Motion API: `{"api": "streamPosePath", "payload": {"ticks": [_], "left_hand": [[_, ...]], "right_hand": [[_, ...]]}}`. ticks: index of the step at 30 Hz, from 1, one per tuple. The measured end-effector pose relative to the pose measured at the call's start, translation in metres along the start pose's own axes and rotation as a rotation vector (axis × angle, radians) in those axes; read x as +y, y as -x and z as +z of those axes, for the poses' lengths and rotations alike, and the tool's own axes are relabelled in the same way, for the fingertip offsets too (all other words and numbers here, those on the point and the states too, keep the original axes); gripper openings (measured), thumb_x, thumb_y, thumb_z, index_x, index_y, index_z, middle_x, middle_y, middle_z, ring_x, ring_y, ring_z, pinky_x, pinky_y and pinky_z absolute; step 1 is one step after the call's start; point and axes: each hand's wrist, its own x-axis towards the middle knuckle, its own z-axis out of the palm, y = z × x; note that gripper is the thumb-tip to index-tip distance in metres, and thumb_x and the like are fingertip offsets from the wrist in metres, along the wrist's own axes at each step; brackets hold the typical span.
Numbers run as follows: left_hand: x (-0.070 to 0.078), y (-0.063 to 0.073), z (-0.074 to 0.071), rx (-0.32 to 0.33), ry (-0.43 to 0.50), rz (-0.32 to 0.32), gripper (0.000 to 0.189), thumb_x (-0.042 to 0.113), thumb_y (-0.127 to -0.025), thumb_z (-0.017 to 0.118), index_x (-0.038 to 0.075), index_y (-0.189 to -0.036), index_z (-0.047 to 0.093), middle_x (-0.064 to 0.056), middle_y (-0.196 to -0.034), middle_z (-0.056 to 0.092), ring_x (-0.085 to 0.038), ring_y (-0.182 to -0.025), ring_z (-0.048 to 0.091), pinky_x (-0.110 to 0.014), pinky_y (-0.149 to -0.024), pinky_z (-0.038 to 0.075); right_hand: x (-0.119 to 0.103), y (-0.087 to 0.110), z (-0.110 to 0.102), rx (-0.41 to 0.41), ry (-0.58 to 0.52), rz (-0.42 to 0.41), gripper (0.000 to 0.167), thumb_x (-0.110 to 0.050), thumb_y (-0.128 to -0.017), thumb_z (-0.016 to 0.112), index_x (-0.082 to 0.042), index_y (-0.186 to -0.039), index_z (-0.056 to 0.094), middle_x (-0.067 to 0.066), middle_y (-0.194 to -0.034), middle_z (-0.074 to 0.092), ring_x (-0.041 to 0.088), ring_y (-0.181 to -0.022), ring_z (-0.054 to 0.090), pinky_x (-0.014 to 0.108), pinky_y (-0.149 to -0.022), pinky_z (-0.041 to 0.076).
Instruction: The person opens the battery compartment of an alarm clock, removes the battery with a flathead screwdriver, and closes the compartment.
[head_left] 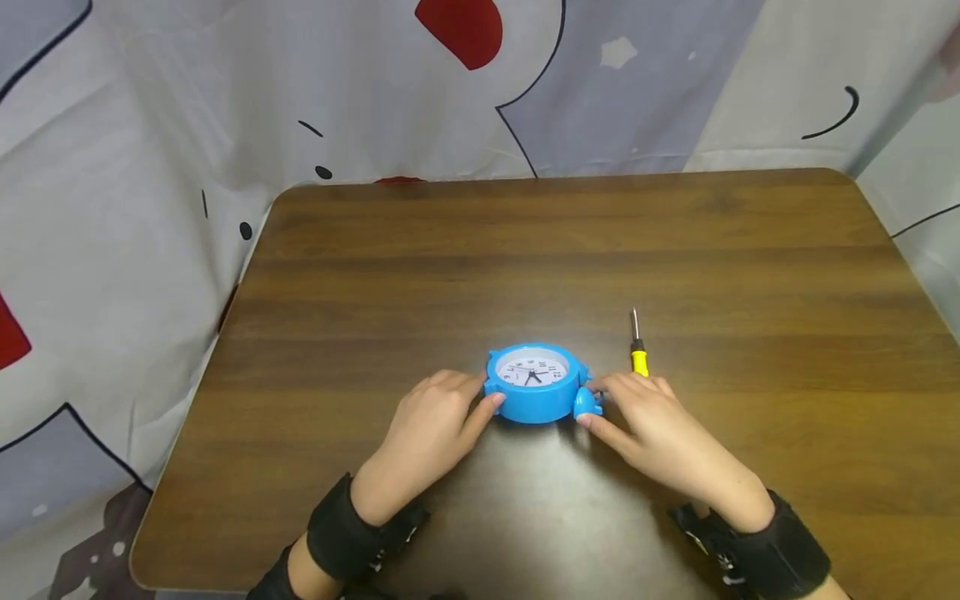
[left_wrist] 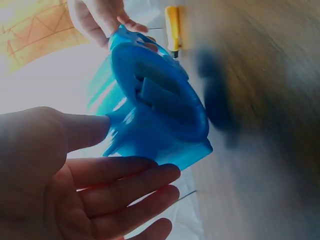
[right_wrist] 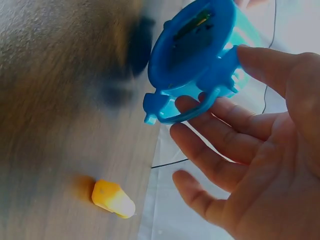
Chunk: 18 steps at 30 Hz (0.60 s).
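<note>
A blue twin-bell alarm clock is held between both hands, its white dial facing up. My left hand pinches the clock's left side, thumb toward the front and fingers behind. On the right, my right hand grips the bell end, with the thumb at one blue bell and fingers at the handle. Both wrist views show the underside, the clock's back, with a recess in it. Shadow separates the clock from the wooden table.
A screwdriver with a yellow handle lies just beyond my right hand, tip pointing away; part of its handle is hidden by that hand. Patterned cloth hangs behind the table's far edge and along its left side.
</note>
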Motion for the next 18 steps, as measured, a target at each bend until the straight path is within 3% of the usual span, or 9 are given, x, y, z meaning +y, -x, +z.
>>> {"api": "streamPosePath", "payload": {"ticks": [6,8,13,18], "left_hand": [[0.003,0.0,-0.006,0.05,0.043,0.027,0.037,0.035,-0.103,0.065,0.002,-0.117,0.076,-0.012,-0.107,0.079,-0.029,-0.105,0.073,-0.045,-0.09,0.06],[0.005,-0.002,-0.009,0.057,0.065,0.034,0.031,0.034,-0.103,0.065,0.005,-0.1,0.076,-0.009,-0.098,0.078,-0.028,-0.102,0.073,-0.044,-0.086,0.06],[0.007,-0.006,-0.011,0.012,0.129,0.014,0.03,0.037,-0.104,0.064,0.016,-0.082,0.062,0.001,-0.076,0.065,-0.024,-0.094,0.071,-0.036,-0.073,0.054],[0.007,-0.011,-0.011,-0.042,0.162,-0.014,0.027,0.037,-0.102,0.066,0.016,-0.086,0.064,0.004,-0.07,0.055,-0.02,-0.086,0.066,-0.031,-0.067,0.047]], "right_hand": [[-0.001,0.0,-0.005,-0.013,-0.091,0.026,0.029,-0.028,-0.106,0.061,-0.004,-0.122,0.065,0.009,-0.12,0.071,0.026,-0.11,0.067,0.051,-0.095,0.054],[-0.002,-0.001,-0.008,-0.012,-0.096,0.04,0.028,-0.027,-0.108,0.058,-0.004,-0.121,0.064,0.008,-0.114,0.071,0.023,-0.102,0.066,0.046,-0.088,0.056],[-0.002,-0.008,-0.009,-0.019,-0.093,0.101,0.027,-0.027,-0.11,0.051,-0.002,-0.116,0.062,0.002,-0.095,0.063,0.017,-0.085,0.055,0.037,-0.076,0.049],[-0.001,-0.016,-0.008,-0.015,-0.115,0.157,0.034,-0.028,-0.112,0.047,0.002,-0.114,0.064,0.005,-0.089,0.065,0.018,-0.081,0.058,0.036,-0.072,0.051]]}}
